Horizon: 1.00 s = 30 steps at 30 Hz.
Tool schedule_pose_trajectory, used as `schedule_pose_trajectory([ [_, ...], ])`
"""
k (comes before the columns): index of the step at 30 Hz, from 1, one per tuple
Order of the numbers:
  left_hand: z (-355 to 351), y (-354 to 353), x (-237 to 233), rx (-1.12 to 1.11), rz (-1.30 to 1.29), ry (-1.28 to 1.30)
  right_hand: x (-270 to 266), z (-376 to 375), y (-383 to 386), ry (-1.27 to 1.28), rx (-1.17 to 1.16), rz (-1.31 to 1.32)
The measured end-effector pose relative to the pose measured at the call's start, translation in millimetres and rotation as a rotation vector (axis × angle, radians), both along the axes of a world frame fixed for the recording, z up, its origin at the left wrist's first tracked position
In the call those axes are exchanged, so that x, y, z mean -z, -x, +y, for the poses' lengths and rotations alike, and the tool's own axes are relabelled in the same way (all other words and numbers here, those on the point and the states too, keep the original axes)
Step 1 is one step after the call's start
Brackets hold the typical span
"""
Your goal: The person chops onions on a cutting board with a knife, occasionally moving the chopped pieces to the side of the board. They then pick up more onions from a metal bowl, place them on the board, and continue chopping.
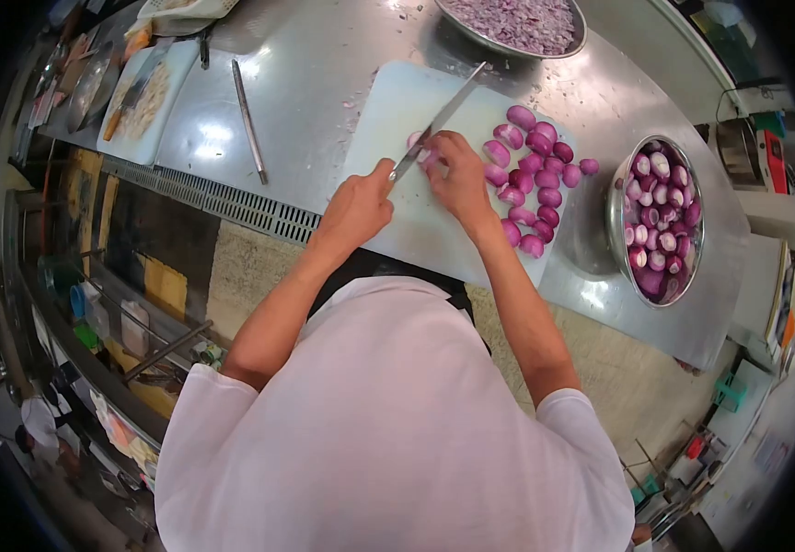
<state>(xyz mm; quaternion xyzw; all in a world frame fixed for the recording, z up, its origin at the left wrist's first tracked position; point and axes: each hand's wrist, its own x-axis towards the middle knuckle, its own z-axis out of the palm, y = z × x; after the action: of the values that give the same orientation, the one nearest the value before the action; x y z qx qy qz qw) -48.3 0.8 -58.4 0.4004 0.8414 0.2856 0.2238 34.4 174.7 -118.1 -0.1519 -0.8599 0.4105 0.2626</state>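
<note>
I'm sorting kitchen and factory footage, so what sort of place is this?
Probably a commercial kitchen: a long stainless-steel worktop holds a metal bowl filled with red onions, and a white cutting board carries many more beside a knife in use.

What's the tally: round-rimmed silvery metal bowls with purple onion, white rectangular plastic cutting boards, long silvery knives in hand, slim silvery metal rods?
Onion bowls: 2
Cutting boards: 2
Held knife: 1
Metal rod: 1
Total: 6
</note>
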Motion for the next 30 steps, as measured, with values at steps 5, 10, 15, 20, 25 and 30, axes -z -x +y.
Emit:
schedule_pose_trajectory([
  [5,-29,2,-10,-0.066,-0.094,0.051,-13,-30,0,-0.082,-0.077,-0.222],
  [10,-19,-6,-26,-0.081,-0.080,0.096,-4,-29,-5,-0.103,-0.043,-0.176],
  [15,6,-9,-2,-0.079,-0.058,0.044,-6,-27,-3,-0.105,-0.055,-0.215],
  [20,10,-6,-25,-0.063,-0.053,0.045,1,-25,-6,-0.085,-0.034,-0.120],
  [25,19,-10,0,-0.020,0.007,0.024,4,-28,-9,-0.072,-0.014,-0.089],
  [30,6,-13,-24,-0.035,-0.036,0.061,12,-27,-9,-0.060,0.008,-0.052],
])
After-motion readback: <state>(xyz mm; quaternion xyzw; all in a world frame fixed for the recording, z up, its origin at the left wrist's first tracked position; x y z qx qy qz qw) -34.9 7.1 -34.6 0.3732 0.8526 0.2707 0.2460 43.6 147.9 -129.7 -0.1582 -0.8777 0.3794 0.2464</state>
